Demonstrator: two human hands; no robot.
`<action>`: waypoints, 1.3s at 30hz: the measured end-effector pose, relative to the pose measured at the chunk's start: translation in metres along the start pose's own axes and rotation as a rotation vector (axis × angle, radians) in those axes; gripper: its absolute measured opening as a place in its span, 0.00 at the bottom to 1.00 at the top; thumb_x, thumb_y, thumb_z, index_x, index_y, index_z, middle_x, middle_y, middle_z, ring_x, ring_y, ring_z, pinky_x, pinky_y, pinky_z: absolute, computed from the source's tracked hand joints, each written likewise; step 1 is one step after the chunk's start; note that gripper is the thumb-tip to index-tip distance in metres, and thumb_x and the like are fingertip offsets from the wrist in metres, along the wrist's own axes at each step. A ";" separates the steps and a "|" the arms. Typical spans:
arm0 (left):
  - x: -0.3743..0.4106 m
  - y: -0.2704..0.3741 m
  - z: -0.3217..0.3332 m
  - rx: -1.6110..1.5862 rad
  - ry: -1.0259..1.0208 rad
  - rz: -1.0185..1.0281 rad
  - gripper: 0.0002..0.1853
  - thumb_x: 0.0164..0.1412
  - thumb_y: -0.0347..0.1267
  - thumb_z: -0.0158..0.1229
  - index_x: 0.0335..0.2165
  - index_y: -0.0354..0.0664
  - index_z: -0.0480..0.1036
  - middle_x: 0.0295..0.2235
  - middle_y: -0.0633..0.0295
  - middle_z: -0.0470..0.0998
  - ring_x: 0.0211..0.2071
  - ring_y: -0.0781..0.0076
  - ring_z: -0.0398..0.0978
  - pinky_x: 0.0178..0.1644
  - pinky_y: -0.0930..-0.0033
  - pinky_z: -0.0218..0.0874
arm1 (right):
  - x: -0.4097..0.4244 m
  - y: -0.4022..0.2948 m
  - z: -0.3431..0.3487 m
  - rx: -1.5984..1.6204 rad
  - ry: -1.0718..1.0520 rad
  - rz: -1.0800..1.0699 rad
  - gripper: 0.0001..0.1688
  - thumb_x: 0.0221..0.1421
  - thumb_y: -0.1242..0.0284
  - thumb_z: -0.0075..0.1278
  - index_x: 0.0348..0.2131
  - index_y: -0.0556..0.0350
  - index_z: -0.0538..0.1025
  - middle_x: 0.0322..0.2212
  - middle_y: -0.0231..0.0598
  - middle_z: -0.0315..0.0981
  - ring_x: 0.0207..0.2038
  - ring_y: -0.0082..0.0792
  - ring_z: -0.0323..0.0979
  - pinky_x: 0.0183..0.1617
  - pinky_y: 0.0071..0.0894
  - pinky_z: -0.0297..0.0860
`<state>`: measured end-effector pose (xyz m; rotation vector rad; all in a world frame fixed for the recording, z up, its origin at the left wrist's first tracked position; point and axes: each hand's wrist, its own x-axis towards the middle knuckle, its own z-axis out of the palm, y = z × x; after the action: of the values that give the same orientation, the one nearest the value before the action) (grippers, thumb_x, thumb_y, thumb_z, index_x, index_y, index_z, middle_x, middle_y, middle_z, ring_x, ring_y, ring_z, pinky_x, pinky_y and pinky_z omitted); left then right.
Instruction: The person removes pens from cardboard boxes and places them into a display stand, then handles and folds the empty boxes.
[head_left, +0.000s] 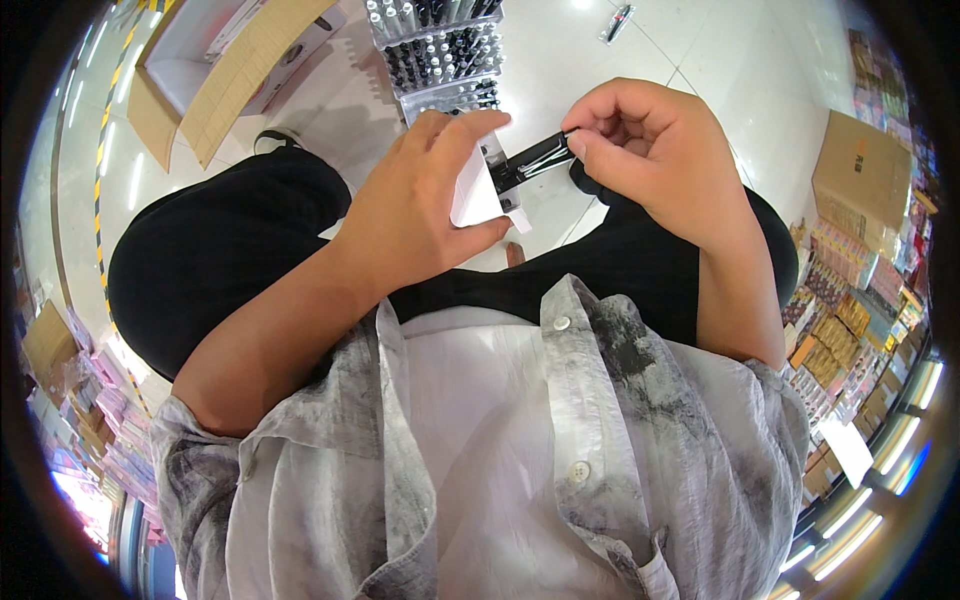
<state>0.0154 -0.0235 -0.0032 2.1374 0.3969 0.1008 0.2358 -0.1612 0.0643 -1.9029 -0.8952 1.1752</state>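
My left hand (420, 195) grips a small white cardboard box (476, 191) around its outside, with the open end facing right. Black pens (532, 161) with silver clips stick partly out of that end. My right hand (645, 142) pinches their outer ends between thumb and forefinger. How many pens lie inside the box is hidden. Just beyond my left hand stands a tiered clear pen display rack (450, 90), filled with many black and white pens in rows.
An open cardboard carton (225, 82) stands at the upper left. One packaged pen (617, 24) lies on the tiled floor (675, 45). Along the right are a closed carton (862, 172) and stacked goods (847, 322). My bent knees (225, 247) flank the work.
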 end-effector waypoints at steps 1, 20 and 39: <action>0.000 0.001 0.000 0.013 -0.015 -0.001 0.40 0.52 0.37 0.77 0.61 0.41 0.70 0.52 0.49 0.74 0.51 0.46 0.76 0.56 0.55 0.69 | 0.002 0.004 0.001 0.029 -0.002 -0.005 0.08 0.59 0.74 0.62 0.37 0.61 0.83 0.26 0.27 0.78 0.31 0.16 0.73 0.36 0.22 0.71; -0.004 -0.002 0.008 -0.042 0.039 0.065 0.28 0.59 0.39 0.73 0.54 0.40 0.75 0.52 0.38 0.72 0.58 0.40 0.69 0.57 0.50 0.68 | 0.005 0.002 0.007 0.165 -0.144 0.102 0.11 0.68 0.68 0.60 0.41 0.59 0.80 0.28 0.28 0.79 0.30 0.17 0.75 0.34 0.21 0.73; -0.029 -0.002 0.015 -0.162 -0.186 0.042 0.43 0.49 0.38 0.76 0.62 0.52 0.66 0.53 0.51 0.69 0.49 0.43 0.77 0.52 0.51 0.72 | 0.042 0.040 -0.054 0.012 0.089 -0.025 0.10 0.66 0.72 0.62 0.42 0.62 0.83 0.30 0.37 0.83 0.32 0.24 0.81 0.39 0.25 0.78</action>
<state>-0.0095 -0.0438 -0.0114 1.9757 0.2275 -0.0411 0.3073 -0.1578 0.0303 -1.9127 -0.8597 1.0702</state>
